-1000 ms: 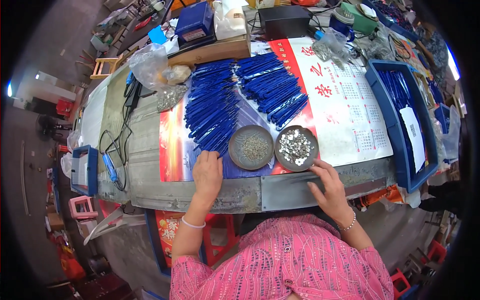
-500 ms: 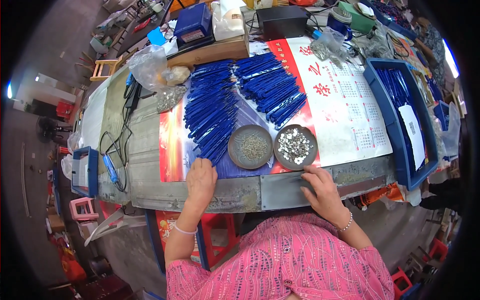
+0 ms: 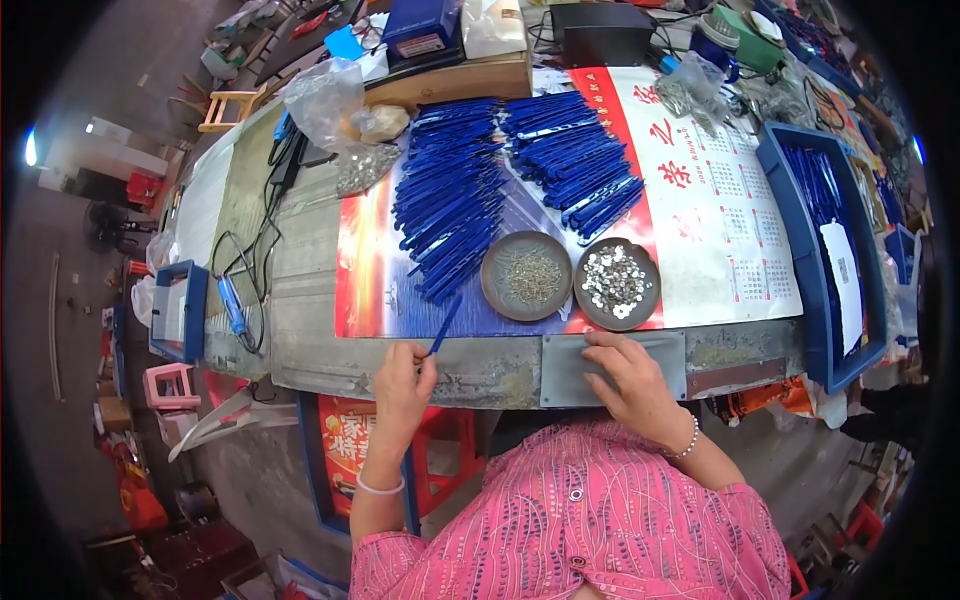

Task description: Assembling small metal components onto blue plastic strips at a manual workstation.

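My left hand (image 3: pixel 403 390), at the table's near edge, pinches the end of a slim blue stick-like piece (image 3: pixel 446 324), which points away and slightly right. Beyond it lie two fanned piles of similar pieces, a left pile (image 3: pixel 450 205) and a right pile (image 3: pixel 572 160). My right hand (image 3: pixel 632 382) rests over a grey pad (image 3: pixel 560 372) at the edge, fingers apart, with nothing visible in them. Just beyond stand two round dishes. The left dish (image 3: pixel 497 265) holds thin metal pins (image 3: pixel 535 279); the right dish (image 3: pixel 650 290) holds small shiny discs (image 3: pixel 612 282).
A printed calendar sheet (image 3: pixel 735 290) lies under the piles and dishes. On the right stands a blue bin (image 3: pixel 808 345) of blue pieces. Plastic bags (image 3: pixel 325 100), a wooden box (image 3: pixel 450 82) and a dark box (image 3: pixel 600 35) line the back. A cabled blue tool (image 3: pixel 232 306) lies left.
My left hand has drawn one blue piece toward me, off the near end of the left pile. My right hand has shifted slightly and stays near the discs' dish. The whole view has shifted a little.
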Demonstrator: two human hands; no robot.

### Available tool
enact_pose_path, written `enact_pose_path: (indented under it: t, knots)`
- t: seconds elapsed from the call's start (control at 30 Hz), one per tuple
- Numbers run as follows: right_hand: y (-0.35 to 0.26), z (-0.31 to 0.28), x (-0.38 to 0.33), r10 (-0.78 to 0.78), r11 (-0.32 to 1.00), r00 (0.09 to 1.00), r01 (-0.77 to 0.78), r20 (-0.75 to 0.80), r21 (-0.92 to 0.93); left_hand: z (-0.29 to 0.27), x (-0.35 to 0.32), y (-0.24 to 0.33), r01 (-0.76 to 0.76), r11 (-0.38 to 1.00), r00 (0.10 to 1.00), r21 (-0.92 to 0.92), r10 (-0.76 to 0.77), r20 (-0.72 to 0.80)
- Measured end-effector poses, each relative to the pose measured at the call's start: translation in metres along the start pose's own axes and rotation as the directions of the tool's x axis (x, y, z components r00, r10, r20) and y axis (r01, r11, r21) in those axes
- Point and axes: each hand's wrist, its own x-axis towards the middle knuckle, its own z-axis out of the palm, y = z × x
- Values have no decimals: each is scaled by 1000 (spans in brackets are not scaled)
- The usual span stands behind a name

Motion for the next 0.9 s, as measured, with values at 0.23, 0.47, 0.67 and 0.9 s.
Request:
enact_pose_path:
  t: [0.23,0.47,0.67,0.9]
  knots:
    - [-15,14,4,229,718,934,-352,274,601,4,-29,50,54,932,978,-358,23,207]
    - [-16,12,7,336,453,859,-507,386,733,39,-43,81,122,782,933,-612,120,339]
    - [-19,8,4,333,620,895,-445,297,646,64,-39,104,279,499,921,-821,104,376]
    - [31,-39,23,239,966,963,-223,-122,131,51,-28,108,358,442,901,-822,68,429]
